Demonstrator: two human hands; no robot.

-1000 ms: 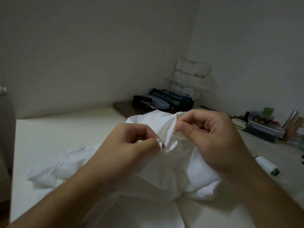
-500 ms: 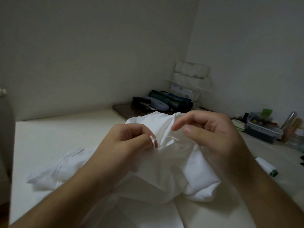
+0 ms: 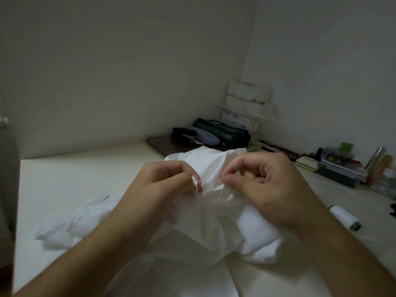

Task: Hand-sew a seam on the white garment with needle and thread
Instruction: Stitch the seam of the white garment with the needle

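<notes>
**Thread snag risk mid-stitch**

White garment [image 3: 214, 221] is bunched on the table [image 3: 64, 179]; a fold is pinched by the left hand [image 3: 169, 185]. Thread [image 3: 218, 189] is pinched between thumb and forefinger of the right hand [image 3: 267, 187]; the needle cannot be made out. The slack loop could tangle or knot if pulled fast; the fold could slip.

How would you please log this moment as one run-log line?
left hand: pinches white garment fold | right hand: pinches thread | spool: on table, untouched
</notes>
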